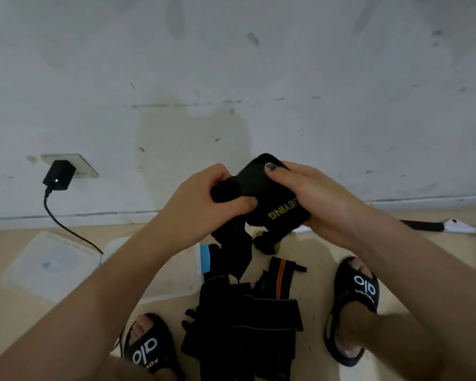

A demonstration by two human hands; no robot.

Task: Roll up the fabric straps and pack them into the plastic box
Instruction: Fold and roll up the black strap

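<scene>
From the head camera, both hands are raised in front of a scuffed white wall, working one black fabric strap (261, 193) with yellow lettering. The left hand (204, 199) has its fingers curled round the rolled end of the strap; the right hand (311, 193) grips the flat part, thumb on top, and the strap's loose tail hangs down toward the floor (308, 259).

Below, between two feet in black sandals (360, 292), a heap of more black straps (248, 320) lies on the floor, one with an orange stripe. The clear plastic box (176, 287) sits on the floor just left of the heap, partly hidden by the left forearm, with its lid (50, 266) beside it further left. A black charger (59, 175) is plugged into a wall socket, its cable trailing down to the floor.
</scene>
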